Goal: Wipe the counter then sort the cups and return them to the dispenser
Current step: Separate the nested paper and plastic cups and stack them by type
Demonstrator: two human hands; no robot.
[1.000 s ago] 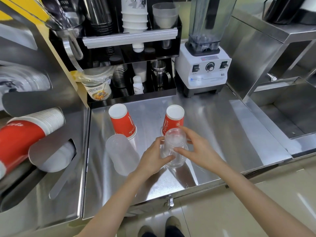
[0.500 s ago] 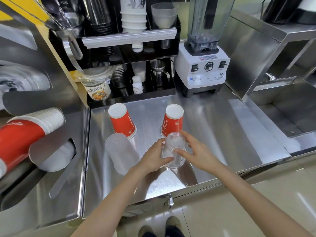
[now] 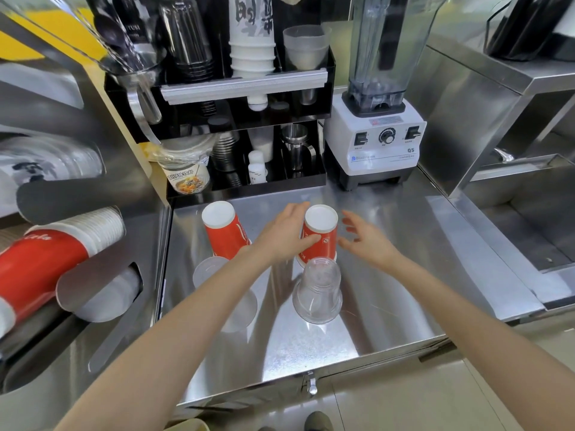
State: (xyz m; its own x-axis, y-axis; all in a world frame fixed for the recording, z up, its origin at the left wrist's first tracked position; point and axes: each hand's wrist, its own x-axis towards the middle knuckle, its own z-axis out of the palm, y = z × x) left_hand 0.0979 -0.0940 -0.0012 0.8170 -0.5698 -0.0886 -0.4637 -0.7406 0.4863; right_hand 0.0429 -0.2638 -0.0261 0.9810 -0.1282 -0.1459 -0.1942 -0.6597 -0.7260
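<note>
Two red paper cups stand upside down on the steel counter [image 3: 389, 275]: one at the left [image 3: 224, 228], one in the middle [image 3: 322, 234]. My left hand [image 3: 284, 234] wraps around the left side of the middle red cup. Just right of that cup, my right hand [image 3: 364, 237] hovers with fingers spread and holds nothing. A clear plastic cup [image 3: 319, 290] stands upside down in front of the middle red cup, free of both hands. A frosted plastic cup [image 3: 224, 293] stands inverted at the left, partly behind my left forearm.
The cup dispenser [image 3: 77, 269] on the left wall holds a red cup stack [image 3: 40, 262] and clear cups. A black rack [image 3: 245, 129] with cups and jugs and a blender [image 3: 376, 141] line the back. A sink [image 3: 529, 219] lies to the right.
Both hands let go of the clear cup, which now stands on the counter. They moved back to the middle red cup; my left hand took hold of it.
</note>
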